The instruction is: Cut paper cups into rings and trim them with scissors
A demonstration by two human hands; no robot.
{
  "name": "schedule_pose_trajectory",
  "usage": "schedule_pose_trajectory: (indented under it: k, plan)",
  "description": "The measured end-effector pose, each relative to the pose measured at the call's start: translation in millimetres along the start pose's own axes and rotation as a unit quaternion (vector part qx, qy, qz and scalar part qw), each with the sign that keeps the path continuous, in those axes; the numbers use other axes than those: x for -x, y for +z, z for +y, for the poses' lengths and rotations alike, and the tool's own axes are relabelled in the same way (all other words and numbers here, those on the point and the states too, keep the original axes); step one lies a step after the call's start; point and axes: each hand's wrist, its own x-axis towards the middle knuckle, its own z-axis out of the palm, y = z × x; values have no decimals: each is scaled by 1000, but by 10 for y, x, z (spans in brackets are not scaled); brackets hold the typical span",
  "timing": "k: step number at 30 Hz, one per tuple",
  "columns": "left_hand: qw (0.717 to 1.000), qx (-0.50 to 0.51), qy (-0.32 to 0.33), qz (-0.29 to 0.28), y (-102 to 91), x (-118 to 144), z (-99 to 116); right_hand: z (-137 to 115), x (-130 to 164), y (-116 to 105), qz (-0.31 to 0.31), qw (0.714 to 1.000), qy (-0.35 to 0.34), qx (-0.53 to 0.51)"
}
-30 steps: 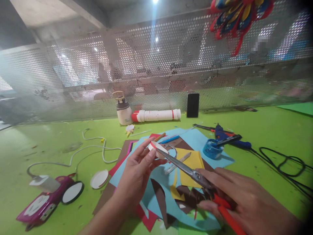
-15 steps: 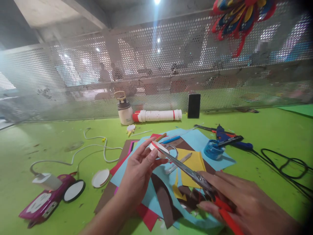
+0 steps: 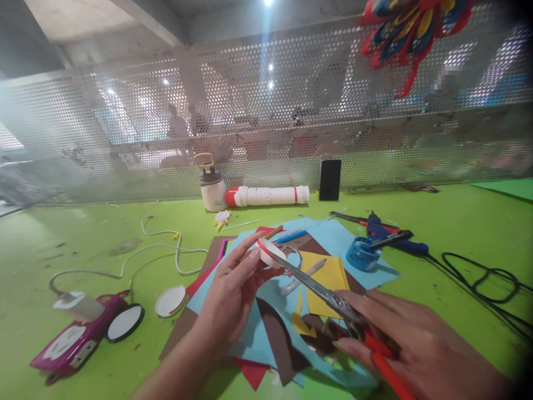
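Note:
Between the thumb and fingers of my left hand point(image 3: 235, 283) is a small white disc point(image 3: 268, 255) with a red strip along its edge. My right hand point(image 3: 416, 339) grips a pair of scissors point(image 3: 320, 291) by its red handles. The grey blades point up and left, their tips at the disc's lower right edge by the red strip. Whether the blades are slightly parted is hard to make out. Under both hands lie light blue, brown, red and yellow paper sheets point(image 3: 328, 272). A pen-like white tool point(image 3: 308, 275) rests on the yellow sheet.
A blue jar point(image 3: 362, 255) with a black marker across it stands right, beside a blue glue gun point(image 3: 383, 233) and its black cable. At left lie a purple power strip point(image 3: 83, 344), a white cable and round discs point(image 3: 170, 301). A bottle point(image 3: 214, 191) and white tube point(image 3: 270, 195) sit behind.
My left thumb has shifted slightly back on the disc, showing more of the red strip. The scissors stay at almost the same place.

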Motion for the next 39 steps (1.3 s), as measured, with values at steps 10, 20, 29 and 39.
schedule_pose_trajectory:
  k: [10, 20, 29, 39]
  plan:
    - [999, -29, 4, -21, 8, 11, -9, 14, 27, -22, -10, 1000, 16, 15]
    - [1000, -29, -1, -8, 30, 29, -24, 5, 24, -43, -40, 999, 20, -16]
    - [1000, -30, -5, 4, 47, 37, -26, -9, 49, -7, -32, 999, 15, -9]
    - [999, -46, 14, -5, 17, 9, -37, 16, 41, -28, -24, 999, 13, 18]
